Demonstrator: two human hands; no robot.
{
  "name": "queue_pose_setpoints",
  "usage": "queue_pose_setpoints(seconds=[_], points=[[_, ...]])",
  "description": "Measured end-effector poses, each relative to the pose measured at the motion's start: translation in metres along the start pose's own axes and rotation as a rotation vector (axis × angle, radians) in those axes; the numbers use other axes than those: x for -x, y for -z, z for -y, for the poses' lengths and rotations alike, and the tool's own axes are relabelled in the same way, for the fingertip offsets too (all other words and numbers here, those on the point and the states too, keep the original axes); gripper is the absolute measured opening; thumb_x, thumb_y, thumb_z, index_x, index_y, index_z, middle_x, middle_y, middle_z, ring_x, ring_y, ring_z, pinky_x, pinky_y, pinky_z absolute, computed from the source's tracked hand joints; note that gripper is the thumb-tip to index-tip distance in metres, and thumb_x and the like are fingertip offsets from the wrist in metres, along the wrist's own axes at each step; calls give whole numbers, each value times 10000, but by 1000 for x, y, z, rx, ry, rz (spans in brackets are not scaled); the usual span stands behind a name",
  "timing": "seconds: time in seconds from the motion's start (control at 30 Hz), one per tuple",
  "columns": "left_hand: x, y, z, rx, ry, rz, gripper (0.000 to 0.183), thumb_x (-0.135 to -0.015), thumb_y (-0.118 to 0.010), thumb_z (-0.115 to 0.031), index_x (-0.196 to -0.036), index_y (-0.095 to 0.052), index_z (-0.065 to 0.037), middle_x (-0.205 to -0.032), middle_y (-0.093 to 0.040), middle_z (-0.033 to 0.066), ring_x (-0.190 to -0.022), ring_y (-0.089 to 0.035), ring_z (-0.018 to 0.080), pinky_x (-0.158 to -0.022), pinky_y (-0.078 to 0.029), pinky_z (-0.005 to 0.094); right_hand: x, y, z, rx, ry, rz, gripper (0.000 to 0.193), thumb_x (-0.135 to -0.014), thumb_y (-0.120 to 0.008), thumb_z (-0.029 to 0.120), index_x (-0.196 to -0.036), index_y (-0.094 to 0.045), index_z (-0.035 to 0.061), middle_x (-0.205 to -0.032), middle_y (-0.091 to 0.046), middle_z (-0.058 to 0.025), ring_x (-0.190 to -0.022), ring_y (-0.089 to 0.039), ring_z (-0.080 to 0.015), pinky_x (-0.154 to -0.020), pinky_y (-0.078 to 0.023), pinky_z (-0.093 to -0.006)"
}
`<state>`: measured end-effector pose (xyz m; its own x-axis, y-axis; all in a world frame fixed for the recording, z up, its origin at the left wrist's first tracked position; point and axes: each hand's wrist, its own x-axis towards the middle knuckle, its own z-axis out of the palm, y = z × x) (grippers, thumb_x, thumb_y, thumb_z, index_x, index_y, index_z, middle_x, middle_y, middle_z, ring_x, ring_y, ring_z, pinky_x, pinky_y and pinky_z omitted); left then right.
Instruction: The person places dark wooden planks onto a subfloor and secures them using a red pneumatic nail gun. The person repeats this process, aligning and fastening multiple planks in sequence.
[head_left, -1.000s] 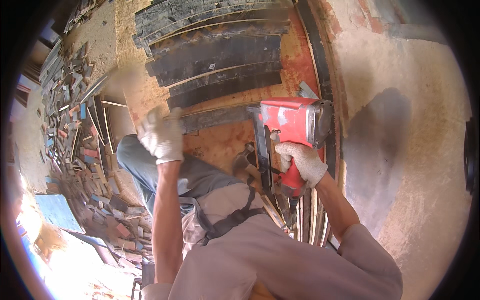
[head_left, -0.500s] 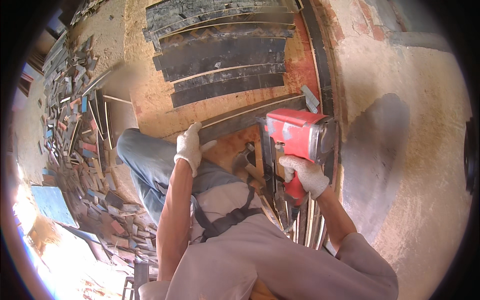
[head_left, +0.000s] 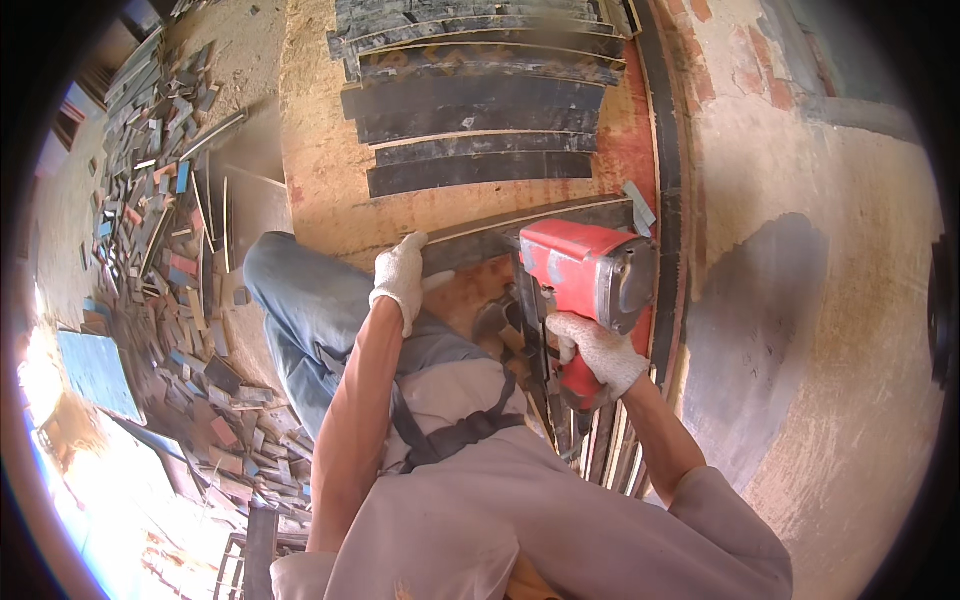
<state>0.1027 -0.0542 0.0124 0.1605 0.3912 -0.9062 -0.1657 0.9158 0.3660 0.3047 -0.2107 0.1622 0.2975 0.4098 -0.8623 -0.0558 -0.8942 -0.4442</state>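
Note:
My left hand (head_left: 399, 280), in a whitish knitted glove, is closed on the left end of a long dark wooden strip (head_left: 490, 238). The strip lies crosswise in front of me, its pale edge facing up. In my gloved right hand (head_left: 603, 352) is a red nail gun (head_left: 570, 262), gripped by its handle. The gun's body is over the right part of the strip, its nose pointing left; whether the nose touches wood cannot be made out. A hammer (head_left: 492, 318) lies just below the strip, between my hands and partly in shadow.
Several dark strips (head_left: 480, 108) lie stacked crosswise on the board ahead. A long dark rail (head_left: 668, 150) runs along the right, beside a rough wall (head_left: 850, 300). A small grey offcut (head_left: 639, 208) rests near the rail. Wood scraps (head_left: 180, 270) litter the left floor.
The nail gun has tilted and shifted slightly left relative to the strip, showing more of its round end. My left hand keeps hold of the strip. The whole view has shifted a little.

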Motion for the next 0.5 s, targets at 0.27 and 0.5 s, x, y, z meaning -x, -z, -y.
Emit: queue_pose_setpoints(seconds=[0.27,0.5], points=[[0,-1,-3,-20,38,10,528,-1017,-602,-228,-1413,-539,116,-1509,-501,198,-1130,-674,370,-812,-672,358,5,-6,5,-90,68,-32,177,-954,-690,170,-1075,-736,49,-699,-602,11,-586,-537,-104,-577,-428,-295],[-6,1,-2,20,25,15,480,-1017,-604,-228,-1379,-556,83,-1415,-543,174,-1083,-686,341,-793,-678,368,13,-9,7,-91,58,15,150,-966,-677,191,-1032,-721,64,-697,-594,14,-577,-516,-94,-573,-419,-286]])
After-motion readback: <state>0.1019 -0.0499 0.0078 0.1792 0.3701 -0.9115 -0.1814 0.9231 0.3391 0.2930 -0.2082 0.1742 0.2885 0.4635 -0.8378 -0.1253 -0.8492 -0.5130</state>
